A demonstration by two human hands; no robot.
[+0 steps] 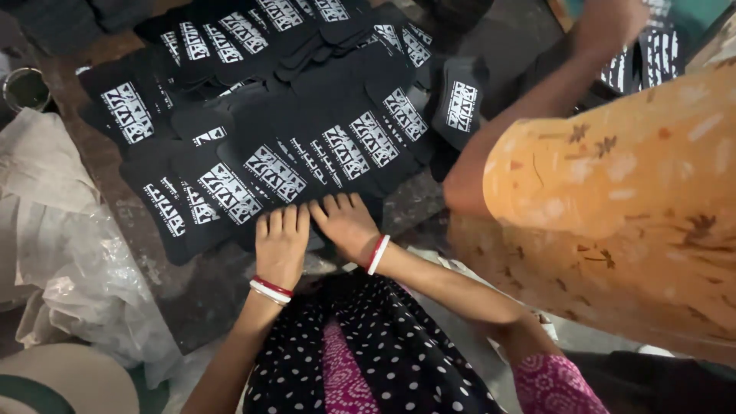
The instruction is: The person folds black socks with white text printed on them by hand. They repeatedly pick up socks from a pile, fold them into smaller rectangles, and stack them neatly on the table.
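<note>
Both hands lie flat with fingers spread, gripping nothing: the left hand point(280, 244) and right hand point(346, 224) press the near edge of the overlapping black printed socks point(307, 165), which fan away up-left.

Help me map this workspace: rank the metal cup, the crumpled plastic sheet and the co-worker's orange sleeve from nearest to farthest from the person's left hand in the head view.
From the left hand:
1. Crumpled plastic sheet, to its left on the floor.
2. Co-worker's orange sleeve, off to the right, past the right hand.
3. Metal cup, far upper left corner.
</note>
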